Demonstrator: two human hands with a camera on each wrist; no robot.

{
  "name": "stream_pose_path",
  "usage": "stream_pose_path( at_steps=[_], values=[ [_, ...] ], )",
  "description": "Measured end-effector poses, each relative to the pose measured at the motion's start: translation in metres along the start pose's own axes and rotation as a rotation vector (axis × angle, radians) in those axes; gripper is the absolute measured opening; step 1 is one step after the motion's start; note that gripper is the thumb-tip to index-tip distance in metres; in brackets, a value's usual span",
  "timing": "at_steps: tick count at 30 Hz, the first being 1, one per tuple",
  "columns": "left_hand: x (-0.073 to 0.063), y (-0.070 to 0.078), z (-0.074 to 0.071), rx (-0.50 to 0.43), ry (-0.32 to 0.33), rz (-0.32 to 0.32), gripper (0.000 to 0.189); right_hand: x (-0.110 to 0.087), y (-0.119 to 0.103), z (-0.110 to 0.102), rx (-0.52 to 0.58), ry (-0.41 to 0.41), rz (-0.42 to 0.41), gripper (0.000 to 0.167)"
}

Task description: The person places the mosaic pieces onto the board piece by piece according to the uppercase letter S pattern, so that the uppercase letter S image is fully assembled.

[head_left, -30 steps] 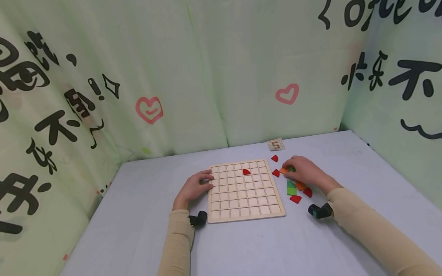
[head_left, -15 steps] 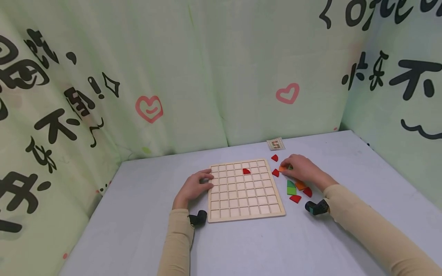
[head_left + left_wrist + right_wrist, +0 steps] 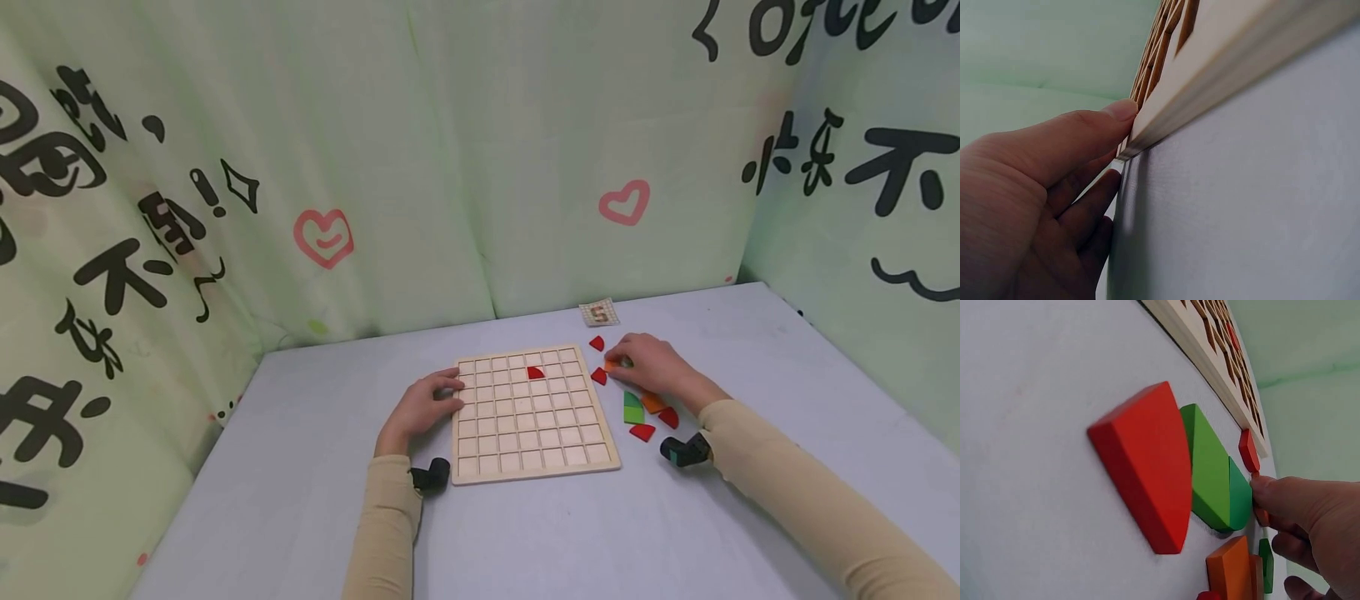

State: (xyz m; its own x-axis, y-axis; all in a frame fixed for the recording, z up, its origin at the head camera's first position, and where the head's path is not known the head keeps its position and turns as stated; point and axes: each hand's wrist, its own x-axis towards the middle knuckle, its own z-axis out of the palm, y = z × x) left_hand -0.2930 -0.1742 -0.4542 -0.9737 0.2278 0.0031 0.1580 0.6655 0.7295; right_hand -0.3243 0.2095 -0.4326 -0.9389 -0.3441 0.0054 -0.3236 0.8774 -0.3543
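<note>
My left hand [image 3: 423, 408] rests against the left edge of a wooden grid board [image 3: 536, 478], fingers spread along it. In the left wrist view the thumb [image 3: 1124, 110] touches the board's rim. Beyond the board's right side, my right hand [image 3: 654, 365] pinches an orange block [image 3: 610, 365] between thumb and fingers, low at the table. Most of that block [image 3: 1261, 516] is hidden by the fingers in the right wrist view. A red quarter-round block [image 3: 535, 372] sits in one cell of the board.
Red blocks [image 3: 598, 376] lie right of the board. Nearer me are green blocks [image 3: 633, 408], orange blocks [image 3: 652, 403] and more red blocks [image 3: 642, 432]. A small pattern card [image 3: 598, 313] lies at the table's back edge, before a printed curtain [image 3: 420, 208].
My right hand has shifted slightly left and away from me, with the orange block at its fingertips. My left hand and the board have stayed still.
</note>
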Motion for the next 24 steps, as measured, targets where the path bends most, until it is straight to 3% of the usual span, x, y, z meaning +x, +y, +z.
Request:
stream_pose_path(
  at_steps=[16,24],
  values=[
    [0.000,0.000,0.000,-0.001,0.005,0.012,0.030,0.004,-0.006,0.002,0.104,0.046,-0.013,0.033],
    [-0.001,0.000,0.000,-0.003,0.006,0.002,0.030,0.005,-0.021,-0.001,0.154,0.046,-0.027,0.034]
  ],
)
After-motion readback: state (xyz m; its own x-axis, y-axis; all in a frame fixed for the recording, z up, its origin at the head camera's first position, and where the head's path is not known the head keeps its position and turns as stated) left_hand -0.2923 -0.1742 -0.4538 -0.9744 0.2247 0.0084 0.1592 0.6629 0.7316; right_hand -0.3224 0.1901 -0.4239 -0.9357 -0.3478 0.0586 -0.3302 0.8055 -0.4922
